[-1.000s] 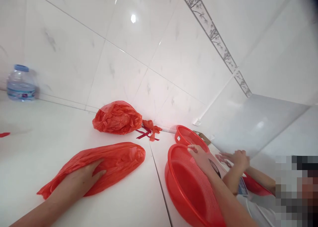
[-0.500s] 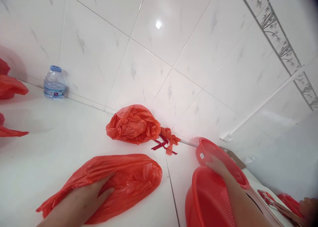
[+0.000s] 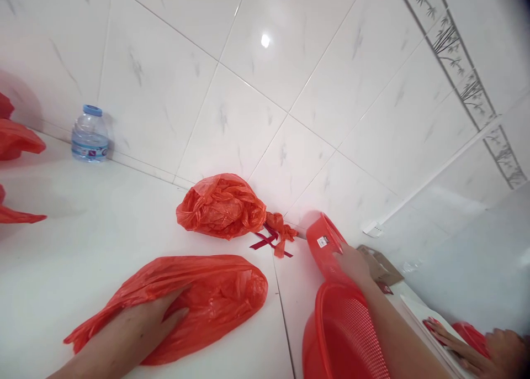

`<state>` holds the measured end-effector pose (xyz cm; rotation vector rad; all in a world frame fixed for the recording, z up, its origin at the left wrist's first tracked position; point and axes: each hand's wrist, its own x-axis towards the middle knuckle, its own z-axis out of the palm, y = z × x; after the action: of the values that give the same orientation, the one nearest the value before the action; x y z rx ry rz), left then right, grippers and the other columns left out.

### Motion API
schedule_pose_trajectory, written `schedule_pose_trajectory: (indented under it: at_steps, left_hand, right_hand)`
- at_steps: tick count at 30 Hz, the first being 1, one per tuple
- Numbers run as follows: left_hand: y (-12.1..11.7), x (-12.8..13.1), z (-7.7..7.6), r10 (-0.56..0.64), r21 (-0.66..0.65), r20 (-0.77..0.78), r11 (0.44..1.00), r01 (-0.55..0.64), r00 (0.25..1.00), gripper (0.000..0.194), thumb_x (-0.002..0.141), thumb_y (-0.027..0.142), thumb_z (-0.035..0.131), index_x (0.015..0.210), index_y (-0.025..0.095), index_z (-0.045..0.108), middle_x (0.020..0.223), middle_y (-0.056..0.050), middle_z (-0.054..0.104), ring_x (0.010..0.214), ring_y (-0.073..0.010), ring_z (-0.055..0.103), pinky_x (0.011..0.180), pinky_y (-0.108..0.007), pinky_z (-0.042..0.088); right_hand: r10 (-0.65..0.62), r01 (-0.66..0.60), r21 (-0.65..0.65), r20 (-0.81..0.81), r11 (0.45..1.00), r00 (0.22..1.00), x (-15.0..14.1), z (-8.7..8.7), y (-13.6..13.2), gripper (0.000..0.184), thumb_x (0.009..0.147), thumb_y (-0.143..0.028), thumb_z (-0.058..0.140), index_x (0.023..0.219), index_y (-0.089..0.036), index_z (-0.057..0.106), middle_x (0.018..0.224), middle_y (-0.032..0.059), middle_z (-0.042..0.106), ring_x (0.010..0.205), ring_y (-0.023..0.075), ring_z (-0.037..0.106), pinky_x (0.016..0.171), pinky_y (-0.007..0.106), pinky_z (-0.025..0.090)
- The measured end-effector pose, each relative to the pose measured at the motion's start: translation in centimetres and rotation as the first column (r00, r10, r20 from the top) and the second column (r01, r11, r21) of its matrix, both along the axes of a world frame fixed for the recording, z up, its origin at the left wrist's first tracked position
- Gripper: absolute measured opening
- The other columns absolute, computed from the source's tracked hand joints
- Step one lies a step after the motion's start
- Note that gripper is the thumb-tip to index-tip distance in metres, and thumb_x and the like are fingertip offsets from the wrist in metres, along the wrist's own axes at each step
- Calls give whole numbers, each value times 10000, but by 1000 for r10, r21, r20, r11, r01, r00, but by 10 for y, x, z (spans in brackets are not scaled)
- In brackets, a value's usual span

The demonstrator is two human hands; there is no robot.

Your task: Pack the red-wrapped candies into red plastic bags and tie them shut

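Note:
My left hand (image 3: 155,318) lies on the red plastic bag (image 3: 223,296), its thumb and index finger apart. A fold of the bag covers its other fingers. On the right, my right hand (image 3: 351,263) grips the rim of a red plastic basket (image 3: 323,252) with a small white label, which is tilted up on its side near the wall. Below it and under my right forearm stands a second red basket (image 3: 327,335) with mesh sides. A knotted red plastic bag (image 3: 221,208) with dark red ribbon (image 3: 267,241) lies against the wall.
A water bottle (image 3: 90,136) with a blue cap stands by the tiled wall (image 3: 248,114). More red plastic (image 3: 19,138) lies at the left edge. A cardboard box (image 3: 381,268) sits behind my right arm. Another person's hand (image 3: 459,348) shows at the lower right, near a red container (image 3: 470,335).
My right hand has tilted the labelled basket up and shifted it left, uncovering the cardboard box. My left hand and the bags have hardly moved.

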<state>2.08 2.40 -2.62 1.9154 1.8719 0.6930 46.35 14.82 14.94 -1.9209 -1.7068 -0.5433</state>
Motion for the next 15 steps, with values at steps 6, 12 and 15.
schedule_pose_trajectory:
  at_steps: [6, 12, 15]
  left_hand:
    - [-1, 1, 5, -27, -48, -7, 999, 27, 1000, 534, 807, 499, 382, 1220, 237, 597, 1084, -93, 689, 937, -326, 643, 794, -373, 490]
    - [-1, 0, 8, -64, -6, 18, 998, 64, 998, 486, 825, 487, 376, 1168, 243, 619, 1066, -78, 692, 914, -297, 647, 800, -359, 479]
    - [-2, -1, 7, -78, 20, 42, 997, 77, 996, 463, 832, 458, 378, 1166, 239, 613, 1095, -73, 678, 953, -284, 633, 831, -362, 463]
  right_hand:
    - [139, -132, -257, 7, 957, 990, -73, 4, -45, 231, 849, -290, 391, 891, -207, 603, 808, 52, 661, 694, 192, 597, 558, 276, 371]
    - [346, -332, -315, -11, 889, 938, -140, -20, -86, 238, 846, -191, 402, 978, -245, 592, 949, 7, 649, 814, 178, 609, 656, 281, 446]
    - [429, -399, -365, 1, 841, 903, -154, -23, -104, 232, 840, -226, 470, 1041, -240, 587, 1022, 22, 628, 885, 191, 610, 731, 314, 484]
